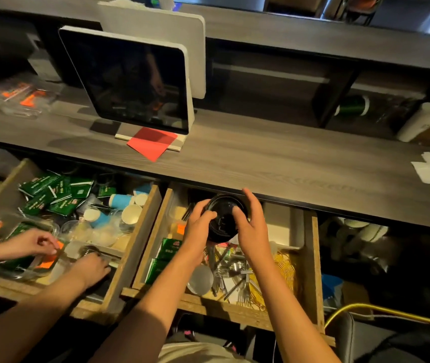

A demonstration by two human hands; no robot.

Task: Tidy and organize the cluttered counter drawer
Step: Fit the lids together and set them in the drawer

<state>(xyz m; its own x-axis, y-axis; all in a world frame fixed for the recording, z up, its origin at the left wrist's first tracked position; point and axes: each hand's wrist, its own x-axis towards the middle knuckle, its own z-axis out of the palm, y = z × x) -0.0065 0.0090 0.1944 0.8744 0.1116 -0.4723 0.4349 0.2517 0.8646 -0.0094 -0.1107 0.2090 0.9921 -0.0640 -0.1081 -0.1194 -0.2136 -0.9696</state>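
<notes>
Hands — left hand (198,220) and right hand (251,224) — cupped a black bowl (224,218) from opposite sides, fingers curled round its rim, above the back of the right drawer (312,260). Beneath lay forks (230,271), green packets (166,254) and a yellow mesh (282,273). The bowl looked light, thin and glossy — probably slippery, and apt to flex; holding at the rim seemed soundest. Another person's hands (88,268) worked in the left drawer (140,231).

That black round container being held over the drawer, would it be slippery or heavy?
The black container looks glossy, so perhaps slippery; both the left hand and the right hand grip it. It looks like thin plastic, so probably light. Being round, it might roll if laid sideways.
</notes>
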